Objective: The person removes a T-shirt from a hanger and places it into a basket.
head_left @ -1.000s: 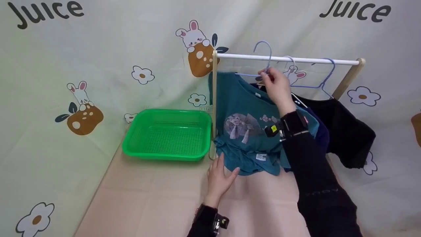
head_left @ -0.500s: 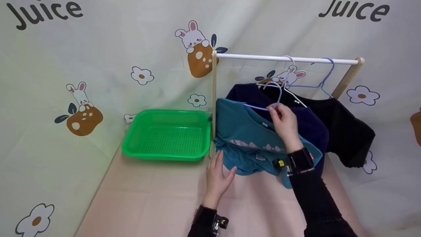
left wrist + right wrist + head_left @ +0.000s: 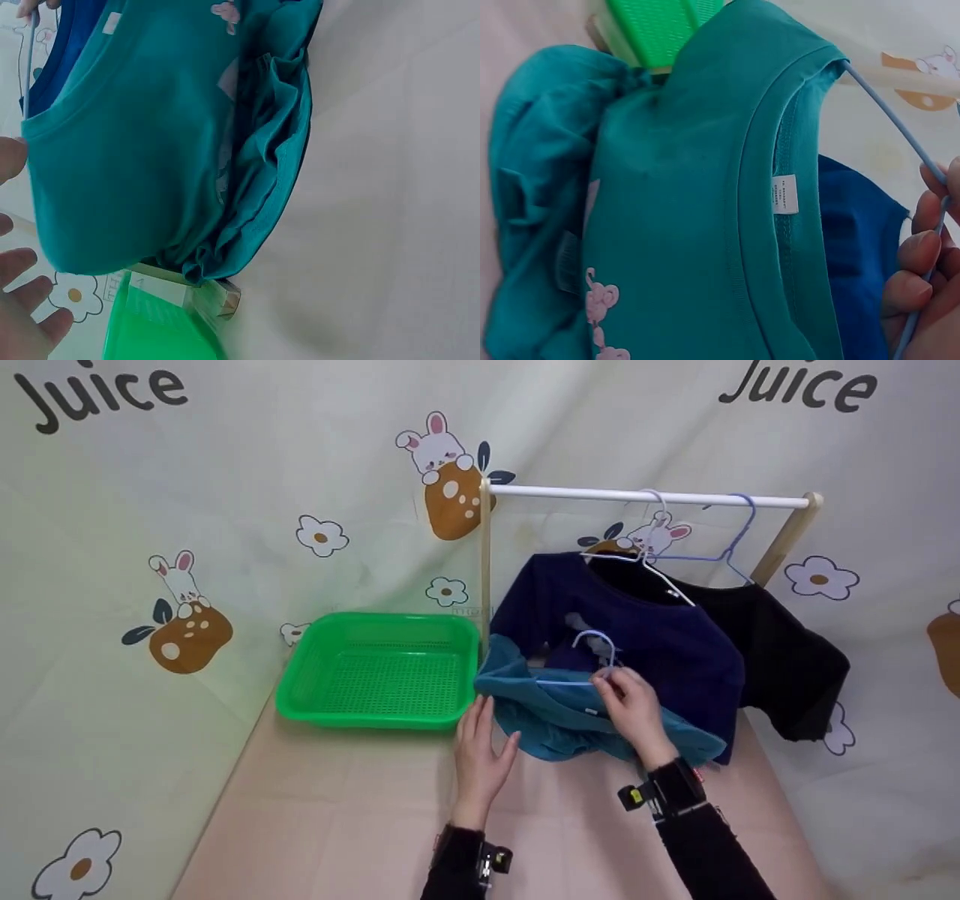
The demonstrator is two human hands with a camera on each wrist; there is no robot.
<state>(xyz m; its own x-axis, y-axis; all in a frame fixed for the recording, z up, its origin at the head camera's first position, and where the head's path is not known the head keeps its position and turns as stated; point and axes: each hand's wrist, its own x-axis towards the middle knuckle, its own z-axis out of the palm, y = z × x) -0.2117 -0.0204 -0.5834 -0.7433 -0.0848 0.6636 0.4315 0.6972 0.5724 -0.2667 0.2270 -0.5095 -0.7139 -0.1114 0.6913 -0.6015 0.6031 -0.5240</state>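
Observation:
My right hand (image 3: 634,712) pinches a light blue hanger (image 3: 568,682) just below its hook. On that hanger is a teal shirt (image 3: 540,705), its lower part bunched on the table; the right wrist view shows its neckline with a white tag (image 3: 785,195). My left hand (image 3: 480,761) has its fingers spread beside the shirt's left edge; in the left wrist view the fingers (image 3: 30,292) curl around nothing. Behind the teal shirt a navy shirt (image 3: 637,630) hangs on a white hanger (image 3: 671,585).
A rack with a white rail (image 3: 547,492) and wooden posts stands at the back. A black shirt (image 3: 795,660) hangs from it on a blue hanger (image 3: 739,540). To the left is a green basket (image 3: 379,724) on the pink tabletop (image 3: 360,825).
The right hand has brought the teal shirt and its hanger down off the rail, uncovering the navy shirt. The left hand has shifted slightly left and up.

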